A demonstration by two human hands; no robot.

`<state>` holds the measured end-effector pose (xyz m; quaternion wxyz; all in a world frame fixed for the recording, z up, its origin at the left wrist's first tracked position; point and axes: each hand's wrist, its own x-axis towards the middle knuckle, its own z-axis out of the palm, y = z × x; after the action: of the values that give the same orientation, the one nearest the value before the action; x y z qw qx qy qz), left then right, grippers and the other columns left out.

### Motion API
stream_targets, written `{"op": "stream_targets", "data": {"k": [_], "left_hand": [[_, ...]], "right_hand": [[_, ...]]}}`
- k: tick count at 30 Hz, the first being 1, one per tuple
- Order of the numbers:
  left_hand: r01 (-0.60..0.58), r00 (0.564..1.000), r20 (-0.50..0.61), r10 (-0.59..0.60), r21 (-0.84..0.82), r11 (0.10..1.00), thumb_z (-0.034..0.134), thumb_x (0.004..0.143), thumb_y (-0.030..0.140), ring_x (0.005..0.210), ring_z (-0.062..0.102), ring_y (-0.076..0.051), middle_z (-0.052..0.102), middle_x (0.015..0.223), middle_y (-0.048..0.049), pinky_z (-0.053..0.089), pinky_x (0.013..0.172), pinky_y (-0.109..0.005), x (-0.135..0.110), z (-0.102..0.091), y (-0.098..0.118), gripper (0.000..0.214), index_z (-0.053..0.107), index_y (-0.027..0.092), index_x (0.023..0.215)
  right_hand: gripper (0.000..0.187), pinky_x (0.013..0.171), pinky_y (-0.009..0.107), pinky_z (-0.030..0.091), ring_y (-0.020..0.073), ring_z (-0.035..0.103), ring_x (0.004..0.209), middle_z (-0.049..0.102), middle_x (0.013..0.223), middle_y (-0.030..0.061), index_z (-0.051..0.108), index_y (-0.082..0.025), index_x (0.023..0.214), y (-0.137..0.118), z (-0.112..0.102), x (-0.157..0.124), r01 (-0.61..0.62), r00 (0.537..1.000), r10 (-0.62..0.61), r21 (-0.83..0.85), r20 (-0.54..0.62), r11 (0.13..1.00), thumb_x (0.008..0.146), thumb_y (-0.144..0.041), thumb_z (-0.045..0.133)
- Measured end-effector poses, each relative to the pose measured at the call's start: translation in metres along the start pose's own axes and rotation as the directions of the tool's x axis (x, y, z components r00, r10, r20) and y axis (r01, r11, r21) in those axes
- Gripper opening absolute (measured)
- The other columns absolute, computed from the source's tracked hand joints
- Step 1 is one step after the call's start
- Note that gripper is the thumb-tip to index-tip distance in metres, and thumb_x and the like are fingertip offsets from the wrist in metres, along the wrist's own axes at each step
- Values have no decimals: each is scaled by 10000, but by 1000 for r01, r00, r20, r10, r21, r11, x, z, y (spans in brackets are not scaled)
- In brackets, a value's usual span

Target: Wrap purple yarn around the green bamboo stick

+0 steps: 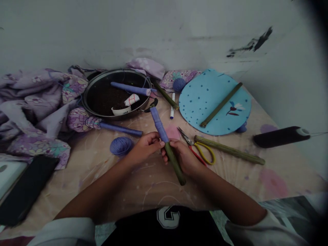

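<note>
Both hands hold a green stick [175,165], tilted with its bare end toward me. Its far half is wrapped in purple yarn or ribbon [159,124]. My left hand [148,147] pinches at the lower edge of the wrap. My right hand [185,155] closes around the green part just beside it. Left of the hands sits a ball of purple yarn [121,146], below a purple-wrapped stick [120,128] with a floral cloth head [82,119]. Scissors [190,141] with red and yellow handles lie just right of my right hand.
Behind stands a round pan [86,108] with dark contents and another purple stick [130,88]. A blue round mat [192,102] bears a green stick [221,105]. Nearby are a marker [172,106], a loose stick [230,150], a black thread spool [279,137], a black phone [28,189] and floral cloth [38,85].
</note>
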<state>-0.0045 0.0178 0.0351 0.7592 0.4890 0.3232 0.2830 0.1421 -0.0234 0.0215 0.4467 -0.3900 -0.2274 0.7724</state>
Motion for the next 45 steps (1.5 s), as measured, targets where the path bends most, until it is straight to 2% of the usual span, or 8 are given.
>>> {"op": "stream_targets", "data": {"k": [7, 11, 15, 19, 26, 35, 38, 45], "left_hand": [[-3, 999, -49, 6, 69, 998, 671, 735, 301, 503, 598, -112, 606, 575, 23, 461, 514, -228, 1, -1, -2, 258, 528, 120, 851], [19, 999, -31, -18, 57, 998, 669, 736, 293, 560, 634, -141, 651, 630, -11, 481, 556, -252, -1, 0, -2, 267, 534, 122, 890], [42, 999, -8, -42, 45, 998, 676, 731, 294, 599, 644, -140, 658, 675, -15, 489, 588, -252, -1, 0, -3, 281, 551, 124, 916], [48, 999, 27, -48, 9, 999, 648, 759, 316, 579, 641, -140, 651, 669, -10, 504, 580, -262, -1, -1, -4, 268, 552, 127, 924], [39, 996, -81, -32, 83, 996, 690, 724, 335, 497, 599, -105, 599, 579, 27, 476, 497, -214, -1, 1, 0, 274, 524, 130, 802], [58, 995, 85, -52, -66, 996, 645, 775, 318, 591, 671, -184, 654, 663, -26, 558, 576, -326, -4, 5, 0, 286, 491, 133, 929], [55, 997, 50, -53, -27, 998, 648, 766, 328, 560, 651, -162, 643, 635, -14, 539, 552, -298, -4, 5, 2, 277, 504, 132, 897], [24, 990, -143, 5, 196, 980, 708, 687, 289, 565, 582, -91, 620, 621, 17, 446, 542, -201, 1, -3, 2, 240, 560, 133, 794]], "right_hand": [[141, 461, 242, 443, 125, 548, 481, 605, 600, 5, 578, -164, 747, -1, 1, 0, -38, 997, 34, -57, -69, 998, 640, -250, 542], [167, 382, 206, 347, 100, 468, 421, 549, 544, -9, 559, -164, 717, -1, 3, -1, -48, 994, 40, -74, -98, 996, 648, -311, 519], [183, 353, 198, 269, 83, 396, 381, 491, 500, -24, 521, -174, 677, -3, 4, -3, -115, 993, 116, 22, -15, 993, 657, -351, 481], [191, 369, 204, 311, 93, 423, 405, 510, 530, -14, 529, -173, 695, -3, 3, -2, -209, 977, 202, 103, 68, 972, 667, -356, 483], [167, 437, 232, 430, 121, 517, 494, 581, 611, -2, 569, -171, 777, 1, 5, -2, -38, 997, 39, 5, -63, 999, 646, -272, 588], [164, 377, 221, 347, 87, 407, 372, 495, 478, -29, 535, -175, 659, -2, 6, -4, -87, 996, 87, 92, 7, 992, 648, -337, 517], [177, 392, 224, 370, 94, 441, 396, 516, 504, -20, 545, -169, 669, -1, 6, -3, -98, 995, 99, 70, 3, 993, 654, -344, 529], [149, 455, 237, 445, 130, 550, 529, 598, 626, 2, 565, -174, 763, 1, 6, 0, 11, 994, -9, 12, -106, 1000, 647, -259, 603]]}}
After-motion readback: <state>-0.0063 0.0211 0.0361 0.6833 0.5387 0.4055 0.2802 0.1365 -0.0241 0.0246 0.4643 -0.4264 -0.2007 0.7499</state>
